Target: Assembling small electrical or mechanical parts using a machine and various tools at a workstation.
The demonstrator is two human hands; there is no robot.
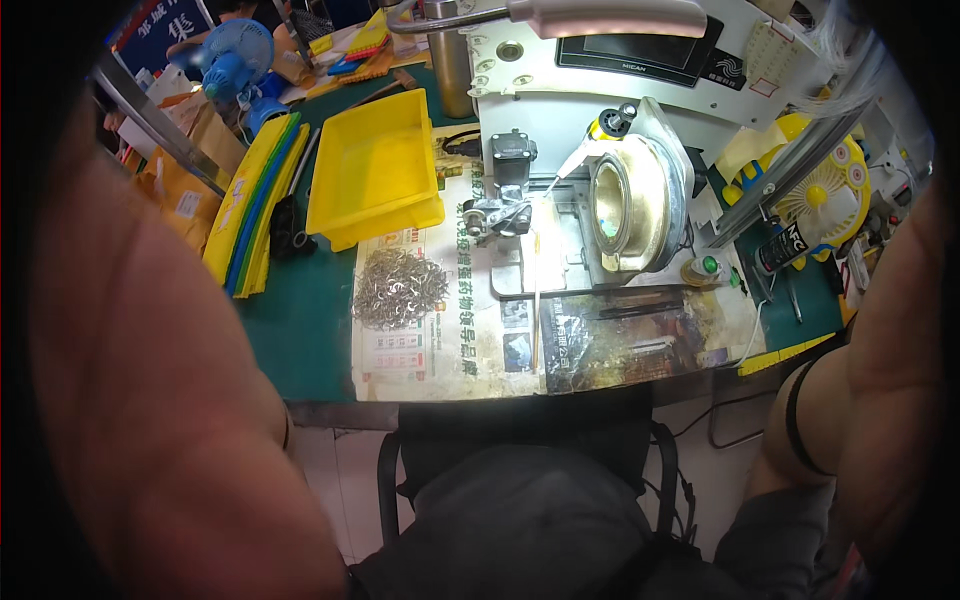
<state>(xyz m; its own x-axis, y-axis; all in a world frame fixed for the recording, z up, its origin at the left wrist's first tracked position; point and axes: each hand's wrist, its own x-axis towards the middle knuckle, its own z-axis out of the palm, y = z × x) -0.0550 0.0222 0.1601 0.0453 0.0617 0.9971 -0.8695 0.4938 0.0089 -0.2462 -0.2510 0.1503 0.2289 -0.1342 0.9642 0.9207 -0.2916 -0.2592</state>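
Both arms rise along the sides of the view, the left arm (170, 360) large and close, the right arm (895, 370) at the far edge. Neither of my hands is in the picture. On the bench lies a heap of small curved metal pieces (400, 288), just in front of a yellow plastic bin (375, 228). To their right stands a grey bench machine (512, 160) with a clamp-like metal head. Beside that head sits a thick round metal ring housing (628, 205), brightly lit. A thin stick (536, 320) lies on the paper before it.
Yellow, green and blue folders (258, 205) and a blue fan (236, 60) are at the left. A lamp arm (610, 18) crosses above the machine. At the right are a yellow fan (815, 195), a black can (782, 248) and a small green-capped bottle (703, 268). A chair (390, 490) stands below.
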